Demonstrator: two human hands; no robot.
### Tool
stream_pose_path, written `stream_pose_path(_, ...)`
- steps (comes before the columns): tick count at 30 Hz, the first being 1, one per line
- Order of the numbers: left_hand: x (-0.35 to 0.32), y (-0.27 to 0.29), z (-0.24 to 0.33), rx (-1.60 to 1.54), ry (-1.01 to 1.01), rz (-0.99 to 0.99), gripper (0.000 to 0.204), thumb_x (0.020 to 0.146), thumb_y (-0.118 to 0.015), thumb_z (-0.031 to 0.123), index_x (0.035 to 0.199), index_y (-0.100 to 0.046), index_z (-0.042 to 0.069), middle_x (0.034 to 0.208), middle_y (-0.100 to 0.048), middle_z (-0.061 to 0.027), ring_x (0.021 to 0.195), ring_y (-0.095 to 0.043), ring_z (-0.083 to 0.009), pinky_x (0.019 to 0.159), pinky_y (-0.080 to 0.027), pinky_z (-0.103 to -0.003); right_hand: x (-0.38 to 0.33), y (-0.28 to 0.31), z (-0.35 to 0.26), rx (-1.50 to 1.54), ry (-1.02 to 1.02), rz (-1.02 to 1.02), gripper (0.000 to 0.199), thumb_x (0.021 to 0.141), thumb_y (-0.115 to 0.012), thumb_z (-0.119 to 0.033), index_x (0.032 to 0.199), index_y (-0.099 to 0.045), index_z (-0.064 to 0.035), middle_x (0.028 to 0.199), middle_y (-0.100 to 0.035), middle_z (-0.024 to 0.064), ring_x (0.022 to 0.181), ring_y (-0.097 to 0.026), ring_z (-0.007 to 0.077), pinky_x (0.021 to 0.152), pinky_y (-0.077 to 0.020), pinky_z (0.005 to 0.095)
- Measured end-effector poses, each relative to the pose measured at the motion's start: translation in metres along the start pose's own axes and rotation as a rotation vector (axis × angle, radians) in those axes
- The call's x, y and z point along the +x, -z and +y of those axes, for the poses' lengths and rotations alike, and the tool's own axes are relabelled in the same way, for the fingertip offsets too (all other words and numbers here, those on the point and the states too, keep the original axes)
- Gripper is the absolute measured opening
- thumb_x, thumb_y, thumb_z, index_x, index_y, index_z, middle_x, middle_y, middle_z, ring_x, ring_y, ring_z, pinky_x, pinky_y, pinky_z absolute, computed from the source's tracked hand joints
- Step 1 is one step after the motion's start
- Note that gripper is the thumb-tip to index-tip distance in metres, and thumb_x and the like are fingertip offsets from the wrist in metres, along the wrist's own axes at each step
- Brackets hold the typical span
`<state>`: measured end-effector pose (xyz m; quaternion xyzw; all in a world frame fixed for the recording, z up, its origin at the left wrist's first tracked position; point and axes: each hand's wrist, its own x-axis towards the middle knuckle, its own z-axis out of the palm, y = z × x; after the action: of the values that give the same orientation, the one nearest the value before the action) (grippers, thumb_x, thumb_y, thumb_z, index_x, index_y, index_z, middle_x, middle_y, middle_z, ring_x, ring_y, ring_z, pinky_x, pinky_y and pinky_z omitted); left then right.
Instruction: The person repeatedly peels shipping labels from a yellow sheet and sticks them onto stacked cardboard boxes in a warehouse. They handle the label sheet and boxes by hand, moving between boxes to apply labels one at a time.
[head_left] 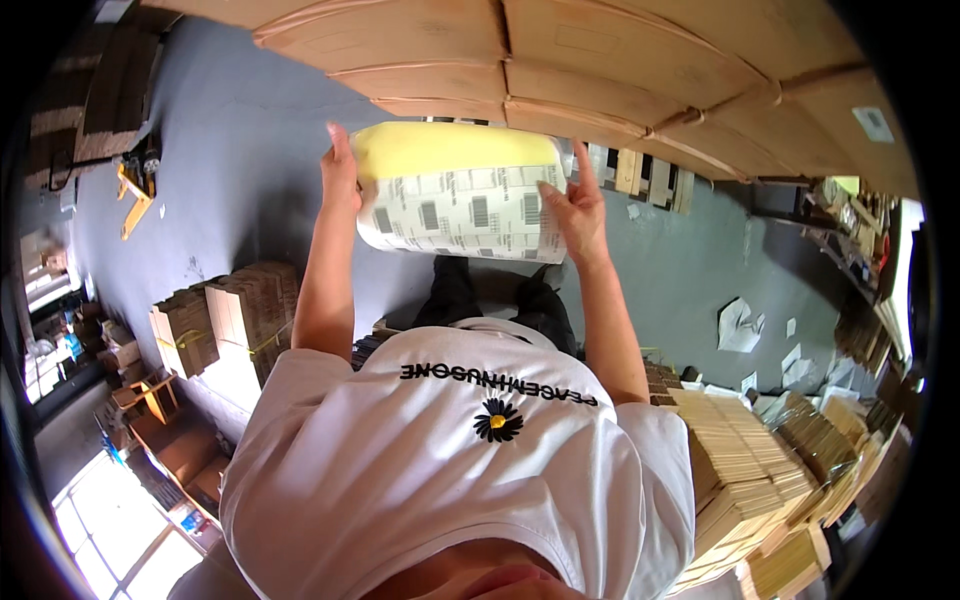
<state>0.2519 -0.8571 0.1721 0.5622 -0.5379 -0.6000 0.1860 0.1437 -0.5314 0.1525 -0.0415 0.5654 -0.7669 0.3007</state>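
A wide roll of labels [460, 205] is held up in front of my body between my two hands. Its upper band is plain yellow, and the lower part is white with rows of printed barcodes. My left hand [342, 172] grips the roll's left end, with the thumb side up and the other fingers partly hidden. At the opposite end, my right hand [578, 210] clasps the roll, one finger stretched along its end and the thumb lying over the printed face. The roll lies roughly level, just short of the stacked cartons.
A wall of strapped brown cartons [620, 70] rises ahead above a wooden pallet [655, 182]. Bundles of flattened cardboard stand at left [250, 320] and at lower right [740, 450]. A yellow metal handle [135, 200] and scraps of paper [740, 325] are on the grey floor [670, 270].
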Motion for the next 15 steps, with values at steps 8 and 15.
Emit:
stream_pose_path(8,-0.064,0.007,-0.043,0.015,-0.056,-0.816,0.085,0.095,-0.068,0.024,0.161,-0.014,0.027,0.133,-0.058,-0.013,0.111,-0.06,-0.0177,0.088,-0.052,-0.032,-0.028,0.073,-0.012,-0.124,-0.003,0.111,0.053,0.089,-0.061,0.007,0.141,-0.054,-0.002,0.125,-0.064,0.0069,0.106,-0.06,0.0104,0.092,-0.0473,0.0242)
stream_pose_path(15,-0.067,0.014,-0.023,0.025,0.006,-0.884,0.087,0.091,-0.074,0.016,0.16,-0.022,0.028,0.123,-0.062,-0.0092,0.1,-0.061,-0.0132,0.081,-0.053,-0.029,-0.039,0.067,-0.017,-0.065,0.009,0.165,0.04,0.087,-0.069,0.006,0.125,-0.064,0.0004,0.116,-0.067,0.0079,0.102,-0.062,0.0131,0.09,-0.0502,0.026)
